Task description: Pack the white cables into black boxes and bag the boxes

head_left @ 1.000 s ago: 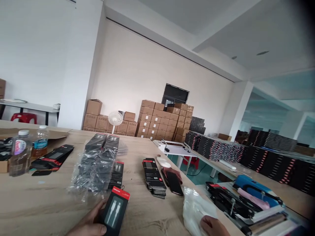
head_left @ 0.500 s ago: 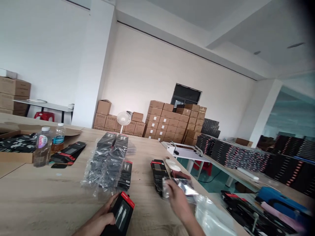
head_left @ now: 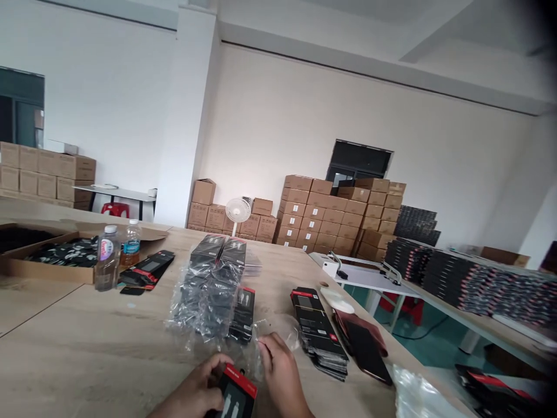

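A black box with a red top edge and a cable picture (head_left: 235,395) is gripped in my left hand (head_left: 202,386), low in the middle of the view. Close to its right, my right hand (head_left: 278,368) pinches a clear plastic bag (head_left: 278,331) between thumb and fingers. Just beyond my hands lie bagged black boxes (head_left: 209,290) in two rows, wrapped in clear plastic. Beside them rests an unbagged cable box (head_left: 243,313). To the right of my right hand is a stack of flat black-and-red cartons (head_left: 317,331).
A phone (head_left: 368,351) lies on a brown pouch at the table's right edge, near a pile of clear bags (head_left: 420,395). At left stand two bottles (head_left: 107,261) and an open carton (head_left: 47,273). A side table (head_left: 361,276) stands beyond the right edge.
My right hand has moved left from the bag pile with a clear bag, to beside the box. My left hand still holds the box. The view has turned left.
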Action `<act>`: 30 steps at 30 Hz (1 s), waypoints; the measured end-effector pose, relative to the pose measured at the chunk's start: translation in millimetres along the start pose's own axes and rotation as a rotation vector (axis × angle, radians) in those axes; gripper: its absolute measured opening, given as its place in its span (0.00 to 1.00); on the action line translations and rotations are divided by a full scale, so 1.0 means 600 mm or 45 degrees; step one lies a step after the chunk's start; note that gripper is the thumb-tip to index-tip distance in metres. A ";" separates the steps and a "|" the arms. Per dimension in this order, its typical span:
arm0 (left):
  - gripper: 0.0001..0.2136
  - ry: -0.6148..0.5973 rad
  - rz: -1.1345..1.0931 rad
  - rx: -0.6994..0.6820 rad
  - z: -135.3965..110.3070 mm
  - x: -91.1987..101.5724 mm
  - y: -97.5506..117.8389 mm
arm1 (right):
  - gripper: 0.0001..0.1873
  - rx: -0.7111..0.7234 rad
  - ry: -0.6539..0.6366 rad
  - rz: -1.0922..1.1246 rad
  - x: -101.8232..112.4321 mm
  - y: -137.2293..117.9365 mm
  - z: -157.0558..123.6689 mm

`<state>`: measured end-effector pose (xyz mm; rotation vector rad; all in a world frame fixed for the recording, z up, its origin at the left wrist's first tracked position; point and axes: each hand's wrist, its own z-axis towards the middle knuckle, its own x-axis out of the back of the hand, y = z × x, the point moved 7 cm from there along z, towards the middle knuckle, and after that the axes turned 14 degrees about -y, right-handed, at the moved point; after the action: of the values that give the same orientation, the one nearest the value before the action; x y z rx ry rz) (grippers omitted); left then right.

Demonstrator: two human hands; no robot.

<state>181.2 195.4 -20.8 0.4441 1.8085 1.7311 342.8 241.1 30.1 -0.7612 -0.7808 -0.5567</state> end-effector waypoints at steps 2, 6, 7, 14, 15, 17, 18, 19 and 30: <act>0.29 0.041 0.063 0.005 0.002 0.000 0.001 | 0.17 0.020 -0.018 -0.095 0.013 -0.012 -0.001; 0.08 0.316 0.357 -0.040 0.002 0.018 0.011 | 0.14 0.052 -0.127 -0.314 0.010 -0.047 0.004; 0.04 0.367 0.396 -0.054 0.003 0.021 0.013 | 0.13 0.061 -0.156 -0.352 0.006 -0.057 0.005; 0.11 0.375 0.453 -0.074 0.009 0.004 0.022 | 0.12 0.105 -0.360 -0.232 -0.034 -0.091 0.009; 0.10 0.361 0.439 -0.073 0.010 0.003 0.021 | 0.12 0.097 -0.364 -0.168 -0.034 -0.090 0.008; 0.10 0.358 0.385 -0.081 0.010 0.006 0.013 | 0.11 0.056 -0.315 -0.045 -0.025 -0.083 0.005; 0.11 0.370 0.349 -0.079 0.011 0.011 0.007 | 0.10 0.028 -0.271 0.007 -0.017 -0.079 0.002; 0.13 0.393 0.319 -0.076 0.011 0.018 0.001 | 0.09 0.004 -0.228 0.052 -0.008 -0.076 0.000; 0.19 0.514 0.258 -0.052 0.008 0.043 -0.011 | 0.08 0.004 -0.284 -0.191 -0.001 -0.077 -0.017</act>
<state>165.1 214.3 -31.7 0.2815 2.0563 2.1140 315.0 204.9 43.1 -0.7740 -1.0509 -0.6114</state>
